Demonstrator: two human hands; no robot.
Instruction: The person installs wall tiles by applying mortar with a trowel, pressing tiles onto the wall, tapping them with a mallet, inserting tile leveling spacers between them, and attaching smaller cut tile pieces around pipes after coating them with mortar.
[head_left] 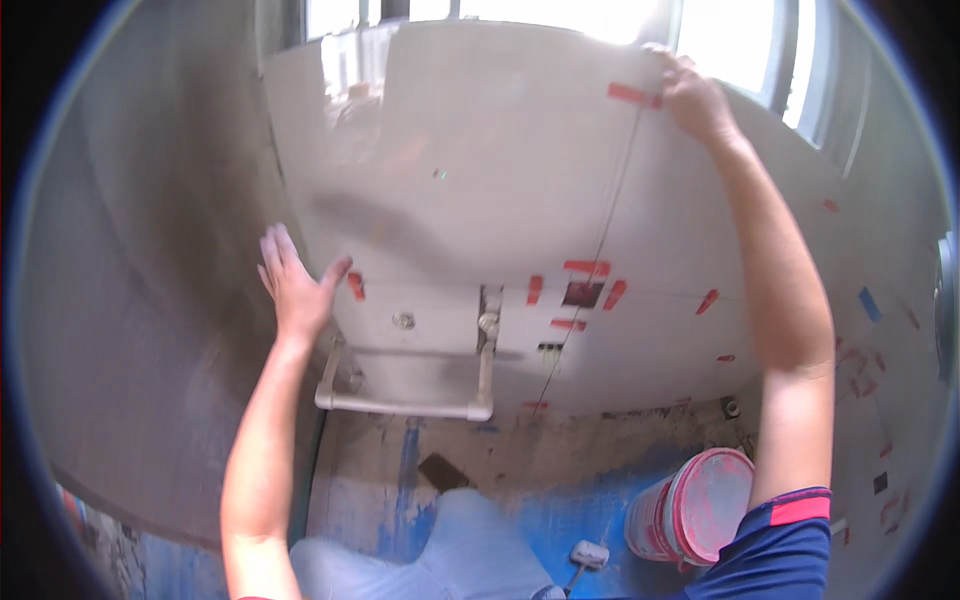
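A large glossy light wall tile (pixel 450 130) fills the upper middle of the wall. My left hand (pixel 300 290) is at its lower left corner, fingers spread and the thumb pointing to a red tile wedge (pixel 356 286); the hand holds nothing. High on the right, my right hand (pixel 693 95) is bent at the tile's top edge near the window, fingers curled together over it and partly washed out by glare. Just left of that hand, a red wedge (pixel 632 96) spans the vertical joint. Several more red wedges (pixel 587 268) sit around a dark square cutout (pixel 583 293) where the joints cross.
White pipework (pixel 405 407) juts from the lower wall. A lidded bucket (pixel 715 500) with pinkish smears stands on the blue-stained floor at right, beside a mallet (pixel 590 555). A dark flat piece (pixel 443 472) lies by my knees. A grey wall (pixel 150 300) rises close on the left.
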